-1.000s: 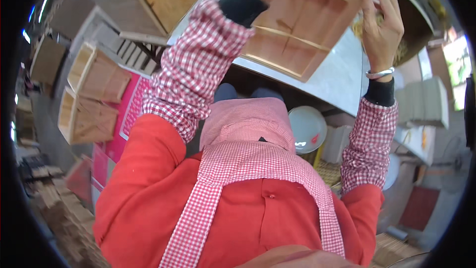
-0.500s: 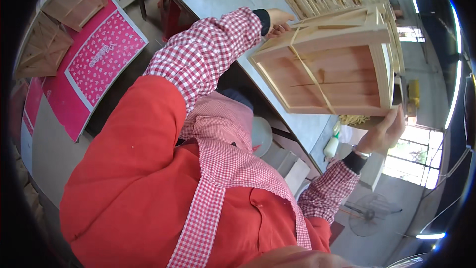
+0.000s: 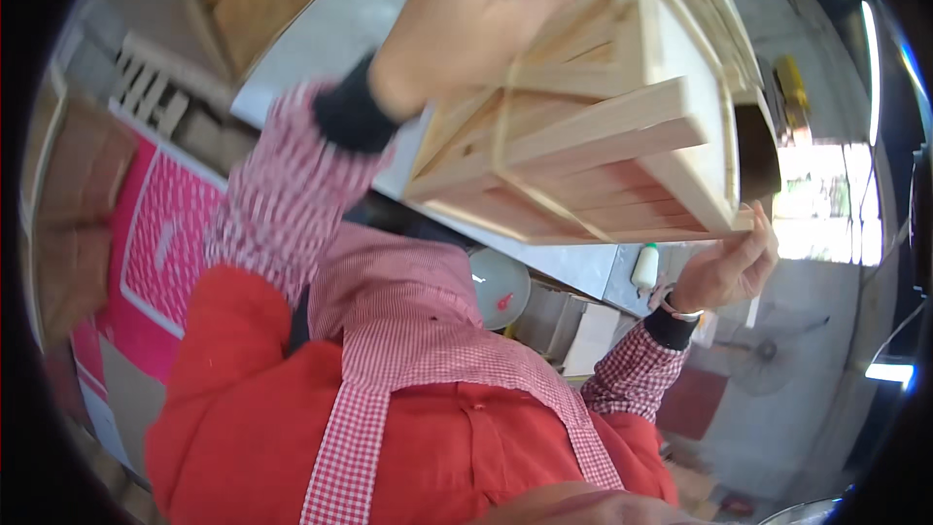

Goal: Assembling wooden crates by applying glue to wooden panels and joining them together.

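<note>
The left grip [image 3: 476, 29] is closed over the top of the crate [image 3: 603, 136], fingers curled across the upper slats and the thumb side pressed against the frame, so it is pinching the wood rather than merely resting on it. The right grip [image 3: 724, 267] is spread, palm up and fingers loosely cupped, with the fingertips [image 3: 758, 233] touching the underside of the crate's lower right corner. Half a second ago that hand hung below the crate, clear of it; it has now come up to meet the corner. The left hand was then at the crate's far edge and has shifted to the top. The crate itself has swung: its open face was turned towards the camera, and now a slatted side and an end panel show, much closer and tilted. By my reading, the crate is being turned over in the air, with the load now shared between a holding hand above and a steadying hand below. A pale band [image 3: 501, 126] runs around the slats. The crate is held up off the table [image 3: 321, 49], whose grey top lies behind it. A small glue bottle [image 3: 644, 267] stands near the right wrist, a white bowl [image 3: 501, 287] lies under the table edge, and a pink mat [image 3: 165, 243] is well off to the left.
</note>
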Tool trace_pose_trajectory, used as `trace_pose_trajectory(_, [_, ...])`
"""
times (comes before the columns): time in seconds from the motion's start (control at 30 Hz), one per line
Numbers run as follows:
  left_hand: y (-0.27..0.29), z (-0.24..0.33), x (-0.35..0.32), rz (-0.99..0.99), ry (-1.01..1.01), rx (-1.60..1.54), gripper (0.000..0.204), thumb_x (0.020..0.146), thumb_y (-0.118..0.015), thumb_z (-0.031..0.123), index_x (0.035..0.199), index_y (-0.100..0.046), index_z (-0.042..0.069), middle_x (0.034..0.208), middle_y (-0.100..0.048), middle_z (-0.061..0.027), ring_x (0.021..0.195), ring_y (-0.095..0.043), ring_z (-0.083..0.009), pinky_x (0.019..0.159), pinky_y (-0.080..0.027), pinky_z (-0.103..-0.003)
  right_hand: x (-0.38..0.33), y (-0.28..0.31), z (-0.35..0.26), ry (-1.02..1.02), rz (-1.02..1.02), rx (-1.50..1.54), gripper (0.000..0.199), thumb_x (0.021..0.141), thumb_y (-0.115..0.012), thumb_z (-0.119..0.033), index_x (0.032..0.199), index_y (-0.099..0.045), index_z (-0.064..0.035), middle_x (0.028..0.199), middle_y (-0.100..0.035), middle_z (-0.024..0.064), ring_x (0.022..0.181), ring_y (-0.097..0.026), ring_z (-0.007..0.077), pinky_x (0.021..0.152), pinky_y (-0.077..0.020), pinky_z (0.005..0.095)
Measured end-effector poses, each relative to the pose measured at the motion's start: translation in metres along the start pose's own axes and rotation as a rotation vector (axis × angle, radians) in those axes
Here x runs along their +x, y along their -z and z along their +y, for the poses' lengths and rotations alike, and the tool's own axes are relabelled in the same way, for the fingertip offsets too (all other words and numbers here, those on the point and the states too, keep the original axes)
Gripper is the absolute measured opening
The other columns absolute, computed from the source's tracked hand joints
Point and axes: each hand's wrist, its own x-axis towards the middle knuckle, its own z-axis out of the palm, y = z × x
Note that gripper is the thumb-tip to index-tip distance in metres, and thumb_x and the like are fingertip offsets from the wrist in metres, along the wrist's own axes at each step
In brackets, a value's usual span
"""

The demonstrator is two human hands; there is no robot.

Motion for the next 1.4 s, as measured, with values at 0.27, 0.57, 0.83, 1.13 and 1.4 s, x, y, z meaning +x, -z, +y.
trace_pose_trajectory(0.27, [-0.002, 0.088, -0.006, -0.461, -0.249, 0.211, 0.031, 0.068, -0.076, 0.005, 0.098, -0.067, 0.002, 0.106, -0.065, -0.0108, 0.092, -0.063, -0.0268, 0.075, -0.051, -0.035, 0.004, 0.0, -0.021, -0.469, 0.046, 0.157, 0.004, 0.087, -0.048, -0.003, 0.088, -0.048, 0.0006, 0.091, -0.054, 0.0122, 0.081, -0.052, 0.0179, 0.077, -0.0441, 0.0308])
trace_pose_trajectory(0.57, [-0.007, 0.102, -0.002, -0.481, -0.06, 0.3, 0.023, 0.069, -0.073, 0.001, 0.091, -0.067, 0.003, 0.106, -0.065, -0.0096, 0.104, -0.056, -0.0348, 0.085, -0.048, -0.039, 0.016, -0.001, -0.027, -0.753, -0.075, 0.481, 0.005, 0.085, -0.046, -0.001, 0.085, -0.042, -0.0025, 0.088, -0.048, 0.0091, 0.08, -0.044, 0.0157, 0.08, -0.0373, 0.0282])
trace_pose_trajectory(0.83, [-0.023, 0.052, 0.062, -0.338, 0.368, 0.238, 0.032, 0.094, -0.048, 0.014, 0.12, -0.056, -0.003, 0.127, -0.054, -0.0108, 0.116, -0.05, -0.0206, 0.098, -0.038, -0.031, 0.013, -0.002, -0.051, -0.875, -0.019, 0.253, 0.005, 0.09, -0.051, -0.005, 0.09, -0.047, -0.0024, 0.092, -0.052, 0.0073, 0.084, -0.047, 0.0131, 0.079, -0.0394, 0.0273])
trace_pose_trajectory(1.13, [-0.038, 0.018, 0.036, -0.115, 0.735, -0.083, 0.018, 0.095, -0.052, 0.014, 0.1, -0.059, -0.001, 0.093, -0.06, -0.0036, 0.088, -0.053, -0.0089, 0.083, -0.043, -0.025, 0.026, -0.019, 0.014, -0.815, 0.025, 0.135, 0.012, 0.092, -0.057, -0.011, 0.089, -0.059, 0.0003, 0.085, -0.059, 0.0016, 0.078, -0.051, 0.0095, 0.072, -0.0422, 0.0239])
trace_pose_trajectory(1.4, [-0.012, 0.074, 0.042, -0.27, 0.801, -0.043, 0.025, 0.097, -0.048, 0.019, 0.106, -0.059, -0.001, 0.1, -0.061, -0.0062, 0.09, -0.055, -0.0124, 0.084, -0.043, -0.028, 0.059, -0.063, 0.069, -0.82, -0.249, 0.369, 0.014, 0.089, -0.063, -0.013, 0.084, -0.061, -0.0005, 0.073, -0.055, -0.0053, 0.066, -0.046, 0.0017, 0.06, -0.0391, 0.0182])
